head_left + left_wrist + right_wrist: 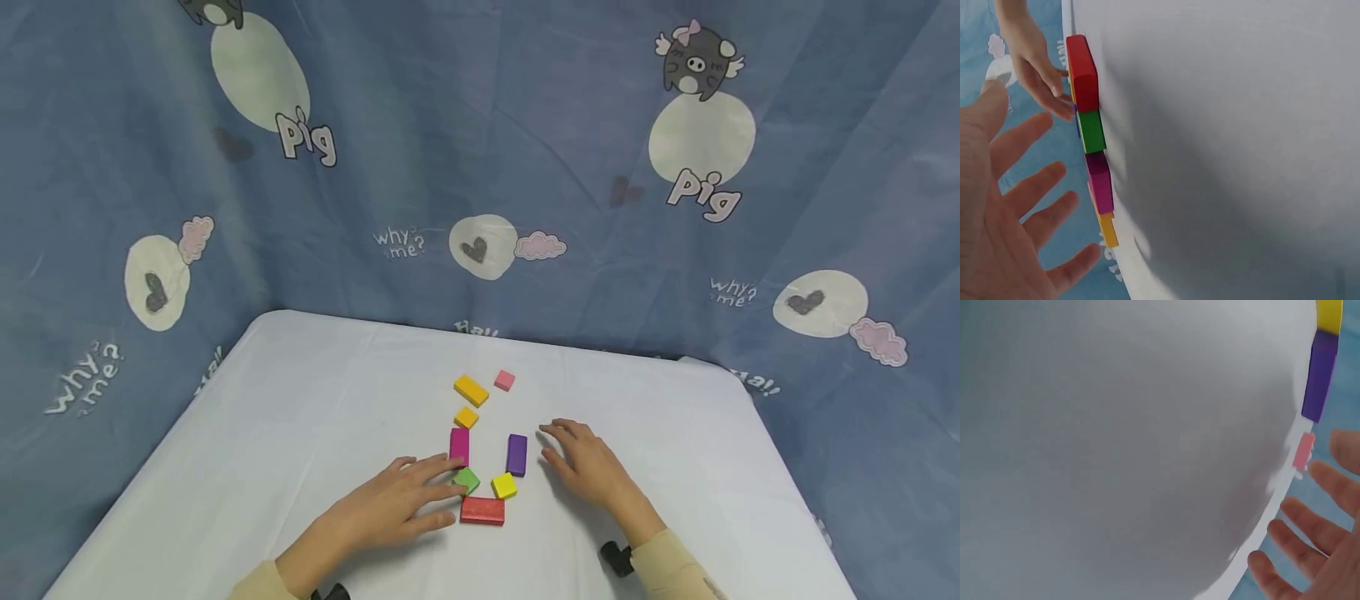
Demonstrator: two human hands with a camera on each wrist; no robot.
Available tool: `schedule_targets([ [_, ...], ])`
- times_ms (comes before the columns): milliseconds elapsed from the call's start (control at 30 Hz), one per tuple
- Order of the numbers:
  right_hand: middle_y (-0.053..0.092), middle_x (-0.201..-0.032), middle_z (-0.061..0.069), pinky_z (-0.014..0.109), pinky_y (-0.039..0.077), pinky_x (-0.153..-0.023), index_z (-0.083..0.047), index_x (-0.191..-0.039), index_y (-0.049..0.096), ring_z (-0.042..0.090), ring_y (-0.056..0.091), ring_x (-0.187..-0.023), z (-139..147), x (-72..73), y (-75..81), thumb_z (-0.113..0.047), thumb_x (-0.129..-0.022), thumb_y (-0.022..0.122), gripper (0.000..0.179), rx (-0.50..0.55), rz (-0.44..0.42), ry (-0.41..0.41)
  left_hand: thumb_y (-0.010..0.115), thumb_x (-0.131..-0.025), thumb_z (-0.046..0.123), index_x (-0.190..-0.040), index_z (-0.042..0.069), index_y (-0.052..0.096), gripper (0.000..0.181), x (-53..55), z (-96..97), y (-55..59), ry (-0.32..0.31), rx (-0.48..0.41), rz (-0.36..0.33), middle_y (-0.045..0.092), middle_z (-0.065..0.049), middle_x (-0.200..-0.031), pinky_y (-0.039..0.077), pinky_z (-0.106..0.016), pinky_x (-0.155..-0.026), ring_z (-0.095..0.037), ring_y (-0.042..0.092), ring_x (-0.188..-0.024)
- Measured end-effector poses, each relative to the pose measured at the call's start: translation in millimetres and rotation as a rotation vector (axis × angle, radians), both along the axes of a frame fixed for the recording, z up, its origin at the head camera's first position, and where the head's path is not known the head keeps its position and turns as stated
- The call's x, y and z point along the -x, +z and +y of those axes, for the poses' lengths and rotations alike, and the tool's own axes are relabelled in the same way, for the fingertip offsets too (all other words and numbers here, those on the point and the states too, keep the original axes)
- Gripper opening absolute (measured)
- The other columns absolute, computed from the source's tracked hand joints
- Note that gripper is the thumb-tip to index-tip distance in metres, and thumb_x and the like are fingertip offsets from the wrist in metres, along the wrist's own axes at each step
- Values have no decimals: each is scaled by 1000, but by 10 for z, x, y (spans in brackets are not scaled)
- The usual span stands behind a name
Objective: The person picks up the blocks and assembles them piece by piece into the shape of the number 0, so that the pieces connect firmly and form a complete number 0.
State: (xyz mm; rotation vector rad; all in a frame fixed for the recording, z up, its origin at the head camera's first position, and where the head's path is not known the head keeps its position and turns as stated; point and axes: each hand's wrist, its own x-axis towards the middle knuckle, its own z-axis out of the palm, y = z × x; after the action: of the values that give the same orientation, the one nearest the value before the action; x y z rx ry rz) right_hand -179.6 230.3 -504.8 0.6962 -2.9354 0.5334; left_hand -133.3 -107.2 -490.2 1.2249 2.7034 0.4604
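In the head view, colored blocks form a partial ring on the white table. A red block (pixel 482 511) lies at the near end, with a green block (pixel 467 480) and a yellow block (pixel 504 486) just beyond it. Farther up the left side come a magenta block (pixel 460 447), a small orange block (pixel 467 417) and a longer orange block (pixel 471 390). A purple block (pixel 517 455) and a small pink block (pixel 505 381) make up the right side. My left hand (pixel 397 505), fingers spread, overlaps the green and magenta blocks. Right of the purple block, my right hand (pixel 588 467) holds nothing, fingers loosely extended.
The white tabletop (pixel 337 392) has its far edge against a blue curtain (pixel 480 167) printed with pigs and words. A black wrist device (pixel 617 558) sits by the right sleeve (pixel 671 567), and another shows partly at the left wrist.
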Motion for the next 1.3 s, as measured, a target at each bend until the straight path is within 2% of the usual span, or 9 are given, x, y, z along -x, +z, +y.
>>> schedule_targets([
  [100, 55, -135, 14, 57, 42, -99, -12, -133, 60, 34, 49, -125, -19, 111, 16, -26, -98, 59, 38, -7, -31, -9, 37, -98, 63, -140, 36, 55, 53, 4, 6, -28, -2, -21, -2, 39, 2, -153, 33, -54, -106, -21, 34, -140],
  [200, 57, -129, 14, 55, 44, -96, -11, -131, 62, 33, 52, -120, -33, 225, 31, -23, -99, 59, 34, -48, -46, -12, 40, -98, 61, -140, 36, 54, 51, 14, 34, -50, -17, -26, -8, 39, 1, -153, 33, -54, -106, -21, 35, -140],
  [400, 60, -107, 10, 47, 50, -82, -11, -116, 70, 28, 59, -98, -81, 429, 71, -20, -94, 67, 24, -129, 13, 26, 43, -99, 56, -142, 31, 53, 50, 25, 98, -69, -35, 8, 39, 39, -1, -152, 35, -51, -106, -19, 34, -140],
  [500, 61, -108, 10, 47, 50, -82, -11, -109, 71, 28, 60, -99, -108, 494, 92, -18, -91, 70, 19, -143, 34, 40, 45, -100, 53, -142, 31, 53, 49, 36, 129, -79, -41, 16, 53, 39, -2, -153, 35, -51, -106, -18, 34, -139],
  [633, 62, -115, 11, 49, 50, -84, -12, -107, 70, 31, 59, -106, -127, 542, 101, -17, -91, 71, 17, -147, 31, 50, 45, -100, 52, -142, 31, 52, 48, 51, 158, -94, -52, 24, 66, 38, -2, -153, 36, -52, -105, -20, 36, -139],
  [867, 62, -118, 10, 51, 50, -85, -14, -111, 68, 31, 59, -109, -131, 566, 85, -17, -90, 71, 21, -149, 8, 50, 47, -99, 51, -142, 29, 53, 48, 63, 173, -124, -66, 55, 105, 41, -2, -151, 38, -52, -103, -20, 38, -137],
  [1133, 62, -118, 10, 50, 48, -90, -14, -116, 68, 31, 58, -112, -182, 585, 91, -21, -92, 69, 25, -170, -28, 34, 48, -99, 52, -142, 31, 53, 48, 61, 174, -140, -60, 80, 72, 41, 0, -151, 38, -54, -103, -21, 39, -137],
  [1300, 62, -120, 10, 49, 48, -92, -14, -124, 64, 29, 58, -114, -268, 637, 110, -21, -94, 66, 31, -194, -5, 28, 46, -98, 55, -143, 33, 51, 50, 53, 166, -128, -52, 92, 58, 42, 1, -150, 38, -54, -102, -21, 40, -137],
])
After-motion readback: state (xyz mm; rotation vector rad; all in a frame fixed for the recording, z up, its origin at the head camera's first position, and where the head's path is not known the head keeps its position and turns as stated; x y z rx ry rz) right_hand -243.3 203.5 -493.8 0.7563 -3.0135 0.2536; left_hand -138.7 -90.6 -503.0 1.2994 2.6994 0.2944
